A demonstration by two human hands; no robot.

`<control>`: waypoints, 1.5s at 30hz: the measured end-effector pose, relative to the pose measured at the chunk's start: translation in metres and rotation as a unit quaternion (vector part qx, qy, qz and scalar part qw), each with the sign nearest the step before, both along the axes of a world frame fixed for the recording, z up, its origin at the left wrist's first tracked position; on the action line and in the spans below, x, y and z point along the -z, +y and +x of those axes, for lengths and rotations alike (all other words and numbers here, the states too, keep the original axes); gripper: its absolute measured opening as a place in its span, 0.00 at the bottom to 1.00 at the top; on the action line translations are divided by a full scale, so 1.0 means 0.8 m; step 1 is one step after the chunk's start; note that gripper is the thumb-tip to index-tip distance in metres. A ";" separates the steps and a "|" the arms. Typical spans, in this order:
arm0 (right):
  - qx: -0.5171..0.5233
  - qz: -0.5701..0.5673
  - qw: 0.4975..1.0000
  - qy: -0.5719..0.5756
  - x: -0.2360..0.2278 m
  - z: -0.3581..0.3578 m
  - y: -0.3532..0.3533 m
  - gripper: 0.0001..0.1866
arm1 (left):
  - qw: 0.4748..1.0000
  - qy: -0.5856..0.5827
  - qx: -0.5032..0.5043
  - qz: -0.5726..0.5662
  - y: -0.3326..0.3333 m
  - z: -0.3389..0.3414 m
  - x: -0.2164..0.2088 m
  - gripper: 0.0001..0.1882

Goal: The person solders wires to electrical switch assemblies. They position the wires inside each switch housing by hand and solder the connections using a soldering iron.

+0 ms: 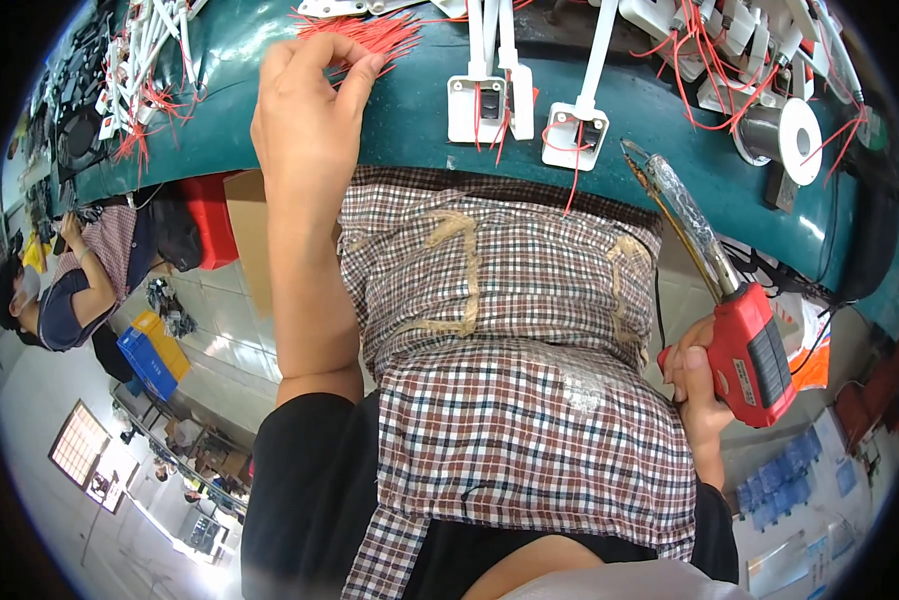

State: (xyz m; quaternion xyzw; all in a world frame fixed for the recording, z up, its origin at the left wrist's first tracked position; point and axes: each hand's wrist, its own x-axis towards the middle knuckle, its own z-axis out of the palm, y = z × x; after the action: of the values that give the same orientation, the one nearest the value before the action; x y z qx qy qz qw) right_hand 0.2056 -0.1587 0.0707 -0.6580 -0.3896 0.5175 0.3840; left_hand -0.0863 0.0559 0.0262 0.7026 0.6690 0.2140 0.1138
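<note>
My left hand [314, 105] reaches over a pile of short red wires [389, 35] at the far side of the bench. Its thumb and forefinger come together in a pinch at the pile's near edge; how many wires they grip is hidden. My right hand [699, 375] is wrapped round the handle of a red and black soldering gun [744, 350], its long metal tip pointing up toward the bench edge. Ahead lie white plastic parts with square ends, one [476, 110] in the middle and another [574, 138] to its right, both with red wires and small black switches.
A solder spool [797, 140] stands at the right on the green bench mat [419, 130]. More white parts with red wires [734, 60] crowd the back right; others [149, 80] lie at the left. A co-worker [79, 270] sits at the far left, near blue and yellow crates [152, 355].
</note>
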 end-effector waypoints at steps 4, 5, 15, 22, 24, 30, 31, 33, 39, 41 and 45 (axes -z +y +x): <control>0.007 0.009 1.000 -0.004 0.003 0.001 -0.005 0.04 | 0.993 -0.110 -0.046 -0.011 -0.007 0.010 -0.013 0.09; 0.004 0.007 1.000 -0.001 0.003 0.002 -0.006 0.04 | 0.987 -0.159 -0.032 0.012 -0.010 0.014 -0.014 0.07; -0.017 -0.012 1.000 0.003 0.004 0.006 -0.011 0.05 | 0.951 -0.147 0.264 0.055 -0.069 0.073 -0.015 0.09; -0.049 -0.032 0.997 -0.052 0.007 0.009 -0.019 0.06 | 0.947 -0.088 0.263 0.164 -0.072 0.094 0.011 0.10; -0.005 -0.050 0.996 -0.068 0.004 0.002 -0.017 0.06 | 0.948 -0.077 0.258 0.167 -0.074 0.097 0.013 0.10; -0.006 -0.061 0.998 -0.020 0.007 0.000 -0.009 0.05 | 0.950 -0.065 0.254 0.172 -0.073 0.099 0.017 0.09; -0.006 -0.061 0.998 -0.021 0.008 0.000 -0.008 0.05 | 0.949 -0.065 0.254 0.174 -0.073 0.099 0.017 0.09; 0.005 -0.080 0.997 0.021 0.008 0.000 -0.007 0.04 | 0.950 -0.063 0.252 0.171 -0.074 0.099 0.016 0.09; -0.008 -0.049 0.999 -0.005 0.009 -0.003 -0.006 0.05 | 0.951 -0.057 0.251 0.170 -0.075 0.099 0.015 0.09; -0.004 -0.044 0.999 -0.009 0.009 -0.004 -0.005 0.05 | 0.952 -0.057 0.250 0.169 -0.075 0.100 0.016 0.09; 0.011 -0.036 0.999 -0.012 0.009 -0.007 -0.003 0.05 | 0.956 -0.064 0.245 0.151 -0.077 0.101 0.010 0.09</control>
State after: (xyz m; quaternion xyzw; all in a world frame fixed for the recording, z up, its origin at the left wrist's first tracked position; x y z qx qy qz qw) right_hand 0.1999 -0.1609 0.0636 -0.6819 -0.3681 0.5191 0.3607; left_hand -0.0054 -0.0055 0.0180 0.8386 0.4276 0.3230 0.0979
